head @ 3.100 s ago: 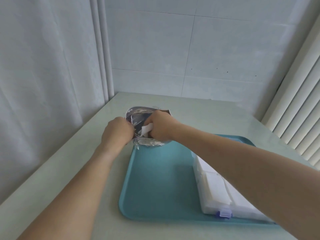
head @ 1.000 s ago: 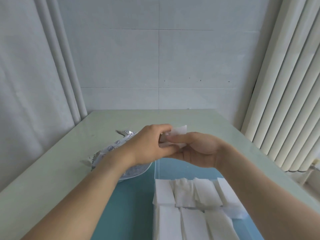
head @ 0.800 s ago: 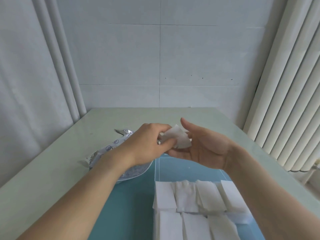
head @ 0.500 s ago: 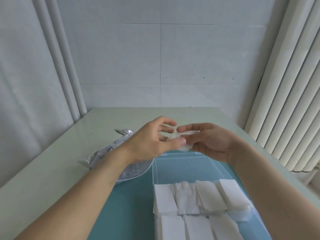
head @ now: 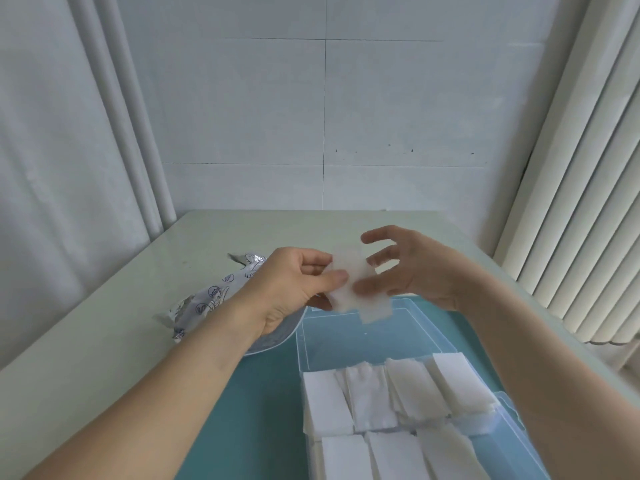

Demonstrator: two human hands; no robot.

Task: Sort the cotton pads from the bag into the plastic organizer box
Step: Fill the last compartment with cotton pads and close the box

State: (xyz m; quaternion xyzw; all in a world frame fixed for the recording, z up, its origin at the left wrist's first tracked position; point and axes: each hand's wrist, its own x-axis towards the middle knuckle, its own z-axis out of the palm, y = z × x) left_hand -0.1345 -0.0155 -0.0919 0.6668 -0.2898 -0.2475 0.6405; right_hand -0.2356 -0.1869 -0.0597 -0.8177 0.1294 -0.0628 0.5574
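Looking down from the head camera, we see our two hands raised together above the far end of the plastic organizer box [head: 367,336]. Our left hand [head: 294,289] pinches a small bunch of white cotton pads [head: 353,289] between thumb and curled fingers; the bunch is blurred, and we cannot count how many pads are in it, though at least two edges show at its lower end. Our right hand [head: 415,268] sits just beside the bunch with fingers spread and loosely bent, thumb near the pads; whether it actually touches them we cannot tell.

Below the hands, the box is one clear, lidless container resting on one teal tray [head: 263,403]. Its far compartment shows bare bottom. Nearer to us, a row of four stacks of pads [head: 381,393] stands side by side, and a second row nearer still shows three stacks [head: 394,455], cut off by the lower edge of the frame.

One silvery printed bag [head: 211,296] lies on the pale green table [head: 104,341], left of the box, partly hidden behind our left wrist and overlapping the tray's far left corner.
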